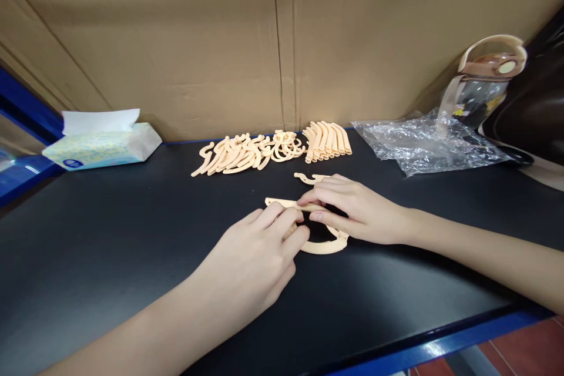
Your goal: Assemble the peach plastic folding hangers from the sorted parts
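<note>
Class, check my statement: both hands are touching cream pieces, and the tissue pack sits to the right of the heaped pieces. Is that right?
No: the head view shows the tissue pack to the left of the heaped pieces. The rest stands.

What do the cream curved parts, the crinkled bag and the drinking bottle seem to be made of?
Cream curved parts: probably rigid molded plastic, smooth and softly satin, with uniform color and hollow open ends.
Crinkled bag: thin, glossy plastic film, see-through, with sharp highlights along its creases.
Drinking bottle: transparent body, likely plastic, though glass is possible; its smooth brown lid looks plastic.
</note>
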Action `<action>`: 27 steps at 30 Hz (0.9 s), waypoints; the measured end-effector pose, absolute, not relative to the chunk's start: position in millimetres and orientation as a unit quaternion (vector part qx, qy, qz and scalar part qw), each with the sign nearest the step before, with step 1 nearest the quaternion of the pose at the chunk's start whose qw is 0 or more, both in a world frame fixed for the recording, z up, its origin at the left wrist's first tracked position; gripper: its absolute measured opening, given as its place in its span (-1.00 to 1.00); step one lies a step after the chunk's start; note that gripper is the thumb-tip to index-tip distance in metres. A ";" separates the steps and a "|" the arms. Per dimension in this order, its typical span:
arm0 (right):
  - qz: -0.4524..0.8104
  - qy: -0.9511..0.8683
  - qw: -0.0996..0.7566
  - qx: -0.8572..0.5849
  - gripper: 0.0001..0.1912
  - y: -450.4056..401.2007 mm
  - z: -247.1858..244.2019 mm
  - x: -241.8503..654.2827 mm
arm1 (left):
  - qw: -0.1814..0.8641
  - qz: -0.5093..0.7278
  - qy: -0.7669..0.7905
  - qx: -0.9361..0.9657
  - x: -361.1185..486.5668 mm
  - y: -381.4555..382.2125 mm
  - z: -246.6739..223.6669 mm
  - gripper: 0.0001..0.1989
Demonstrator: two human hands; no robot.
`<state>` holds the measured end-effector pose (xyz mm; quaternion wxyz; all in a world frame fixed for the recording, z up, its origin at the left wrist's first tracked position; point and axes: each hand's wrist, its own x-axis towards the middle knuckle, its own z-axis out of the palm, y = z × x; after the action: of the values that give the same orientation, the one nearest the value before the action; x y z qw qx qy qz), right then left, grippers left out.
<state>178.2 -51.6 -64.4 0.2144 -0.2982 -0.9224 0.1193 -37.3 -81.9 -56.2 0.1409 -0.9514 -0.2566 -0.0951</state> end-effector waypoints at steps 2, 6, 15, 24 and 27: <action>0.123 -0.920 0.219 -0.299 -0.76 -51.7 -64.6 177.3 | 0.140 -0.096 -0.257 -0.951 -37.8 -82.5 -56.2 -0.74; 0.128 -0.920 0.227 -0.294 -0.76 -51.6 -65.1 176.9 | 0.133 -0.102 -0.263 -0.950 -38.1 -83.3 -56.5 -0.71; 0.133 -0.920 0.222 -0.295 -0.78 -52.6 -63.8 176.7 | 0.121 -0.095 -0.260 -0.953 -38.3 -82.7 -55.9 -0.69; 0.148 -0.912 0.228 -0.308 -0.78 -53.4 -64.2 176.1 | 0.119 -0.093 -0.266 -0.952 -37.9 -83.8 -55.3 -0.69; 0.192 -0.893 0.229 -0.336 -0.80 -55.0 -63.5 174.6 | 0.121 -0.095 -0.265 -0.952 -38.2 -83.2 -55.9 -0.70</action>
<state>174.6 -55.0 -63.5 0.2291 -0.3358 -0.8934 0.1915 -38.2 -83.2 -55.9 0.1209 -0.9520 -0.2647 -0.0949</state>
